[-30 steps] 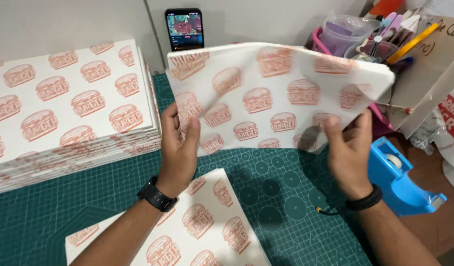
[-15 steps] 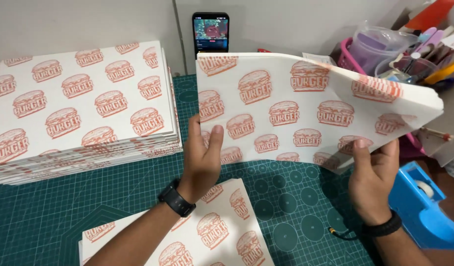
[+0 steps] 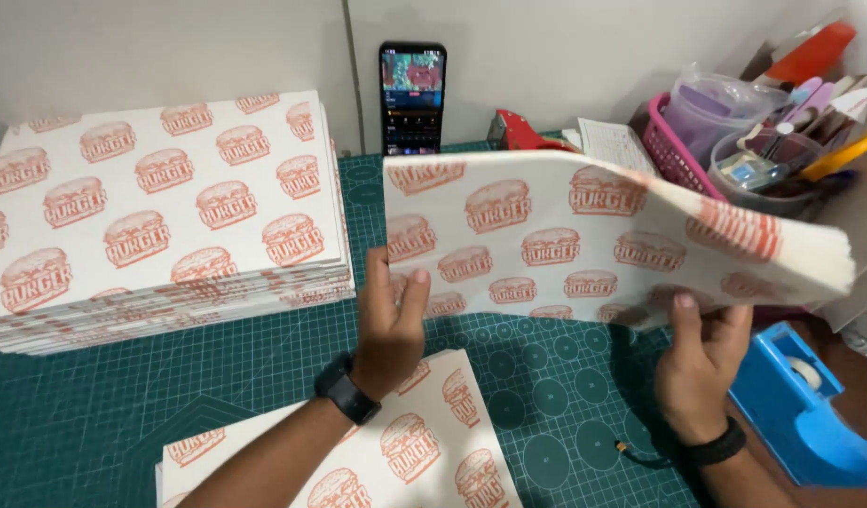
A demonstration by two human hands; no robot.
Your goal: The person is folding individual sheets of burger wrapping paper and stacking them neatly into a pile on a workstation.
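Note:
Both my hands hold up a white paper sheet (image 3: 584, 235) printed with orange burger pictures, lifted above the green cutting mat (image 3: 264, 376). My left hand (image 3: 388, 320) grips its lower left edge, thumb in front. At the lower right edge my right hand (image 3: 701, 353) pinches the sheet, whose right end bends toward me. A tall stack of the same printed sheets (image 3: 161, 216) lies at the left. A smaller pile of folded printed paper (image 3: 396, 452) sits on the mat below my left wrist.
A phone (image 3: 413, 94) with a lit screen leans upright against the back wall. A pink basket (image 3: 678, 141) and clear tubs of stationery crowd the right rear. A blue tape dispenser (image 3: 800, 404) stands at the right edge. A red stapler (image 3: 523, 132) lies behind the sheet.
The held sheet has shifted right and turned flatter toward me. My left hand slid to its lower left edge, and the view tilted so the stack shows more fully.

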